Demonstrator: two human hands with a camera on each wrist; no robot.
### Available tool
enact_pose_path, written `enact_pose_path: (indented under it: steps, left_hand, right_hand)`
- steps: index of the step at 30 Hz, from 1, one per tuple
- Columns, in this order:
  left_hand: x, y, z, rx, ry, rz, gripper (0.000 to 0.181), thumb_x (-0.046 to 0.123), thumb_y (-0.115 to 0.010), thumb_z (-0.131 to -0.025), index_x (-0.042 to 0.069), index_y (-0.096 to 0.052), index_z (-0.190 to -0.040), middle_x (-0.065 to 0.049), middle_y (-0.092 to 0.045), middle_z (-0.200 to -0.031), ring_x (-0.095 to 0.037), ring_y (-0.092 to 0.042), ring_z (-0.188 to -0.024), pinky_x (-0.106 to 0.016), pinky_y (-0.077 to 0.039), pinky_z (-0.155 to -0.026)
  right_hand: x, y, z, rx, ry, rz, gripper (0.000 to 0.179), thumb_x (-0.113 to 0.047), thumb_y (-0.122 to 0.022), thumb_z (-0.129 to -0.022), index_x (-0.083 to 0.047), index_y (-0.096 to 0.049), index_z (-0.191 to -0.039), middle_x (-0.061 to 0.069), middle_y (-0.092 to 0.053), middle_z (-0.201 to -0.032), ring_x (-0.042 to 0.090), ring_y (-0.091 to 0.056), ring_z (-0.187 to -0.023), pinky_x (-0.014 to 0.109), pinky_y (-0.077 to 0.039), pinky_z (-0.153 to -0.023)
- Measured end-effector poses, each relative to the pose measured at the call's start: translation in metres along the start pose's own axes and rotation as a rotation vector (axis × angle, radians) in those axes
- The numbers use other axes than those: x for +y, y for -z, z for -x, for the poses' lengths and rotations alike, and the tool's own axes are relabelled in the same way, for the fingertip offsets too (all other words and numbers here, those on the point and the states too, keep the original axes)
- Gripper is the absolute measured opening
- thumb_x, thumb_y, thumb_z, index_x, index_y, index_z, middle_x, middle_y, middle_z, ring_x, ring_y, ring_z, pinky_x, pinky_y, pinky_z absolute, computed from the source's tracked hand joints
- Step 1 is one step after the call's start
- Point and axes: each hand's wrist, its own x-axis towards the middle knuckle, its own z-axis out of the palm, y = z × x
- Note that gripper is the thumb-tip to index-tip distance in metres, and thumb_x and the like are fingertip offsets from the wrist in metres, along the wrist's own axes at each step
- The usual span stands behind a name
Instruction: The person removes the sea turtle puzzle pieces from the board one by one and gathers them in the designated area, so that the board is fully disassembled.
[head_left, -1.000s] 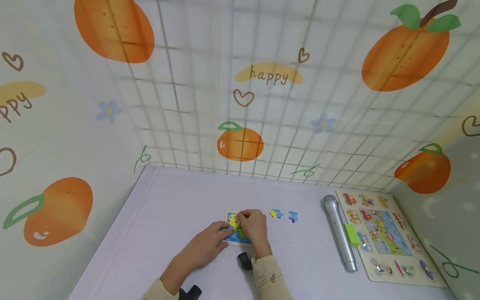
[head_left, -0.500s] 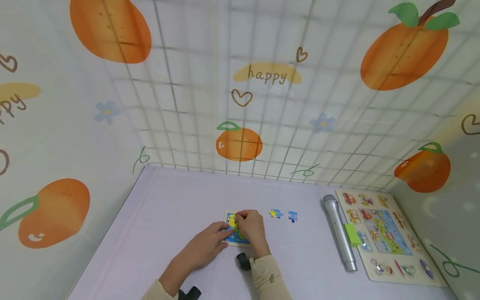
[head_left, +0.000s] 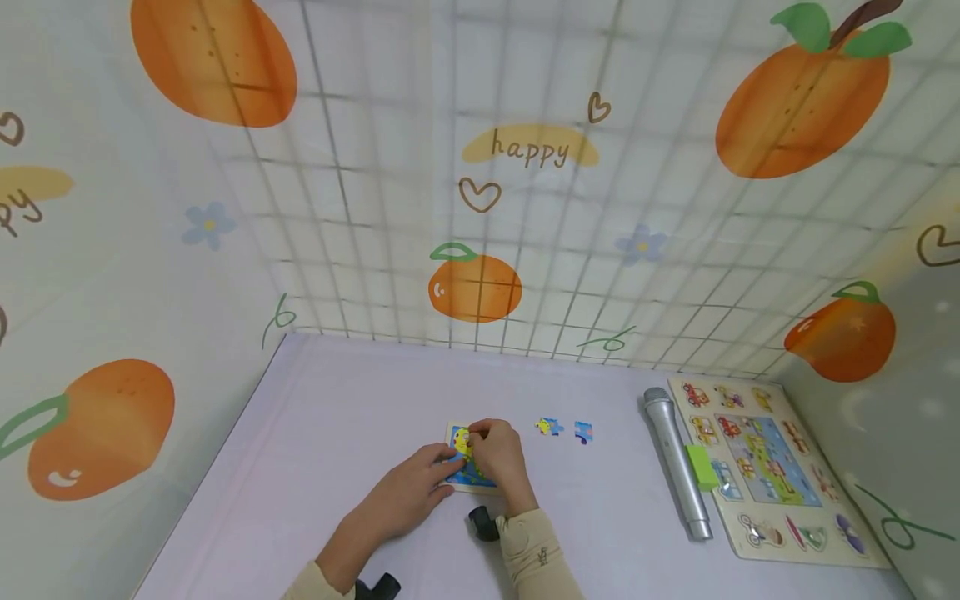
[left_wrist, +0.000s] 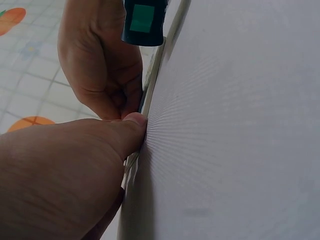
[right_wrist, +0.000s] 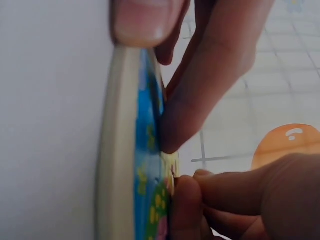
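Observation:
In the head view a small blue picture puzzle board (head_left: 471, 478), with a yellow figure on it, lies flat on the table under both hands. My left hand (head_left: 405, 490) steadies it, straight fingers pressing on its face. The left thumb (left_wrist: 134, 121) rests against the board's near edge in the left wrist view. Above the picture, my right hand (head_left: 501, 457) pinches a small yellowish puzzle piece (right_wrist: 172, 161) between thumb and index finger; fingers cover most of it. Two loose puzzle pieces, one yellow and blue (head_left: 550, 427) and one mostly blue (head_left: 583, 431), lie right of the board.
A silver microphone (head_left: 678, 467) lies to the right, with a lime-green block (head_left: 702, 467) beside it. Farther right is a large wooden picture board (head_left: 806, 533). A printed curtain (head_left: 551, 275) over a wire grid closes the back. Black wrist cameras (head_left: 482, 523) sit low near the table.
The head view has shifted slightly. My right fingers have edged a little left over the board. The left hand stays in place on it, and the loose pieces have not moved.

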Motion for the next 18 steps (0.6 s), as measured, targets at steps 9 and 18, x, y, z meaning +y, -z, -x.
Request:
enact_pose_path:
  steps: [9, 18]
  left_hand:
    - [-0.0025, -0.0023, 0.0003, -0.002, 0.009, 0.004, 0.045, 0.034, -0.062, -0.103, 0.017, -0.059, -0.145, -0.003, -0.051, -0.149, -0.020, -0.051, -0.139, -0.041, -0.050, -0.111]
    - [-0.0024, -0.0030, -0.0001, 0.000, 0.006, 0.006, 0.044, 0.033, -0.062, -0.103, 0.017, -0.060, -0.144, -0.002, -0.052, -0.148, -0.020, -0.051, -0.139, -0.041, -0.049, -0.112]
  right_hand:
    - [0.0009, -0.0037, -0.0011, 0.029, -0.024, -0.054, 0.015, -0.014, -0.063, -0.098, -0.009, -0.075, -0.105, 0.001, -0.072, -0.089, 0.015, -0.063, -0.081, 0.031, -0.054, -0.073]
    - [0.0013, -0.0041, 0.0003, 0.061, 0.001, -0.074, 0.011, -0.016, -0.067, -0.097, -0.009, -0.075, -0.101, 0.000, -0.072, -0.084, 0.013, -0.063, -0.074, 0.025, -0.052, -0.064]
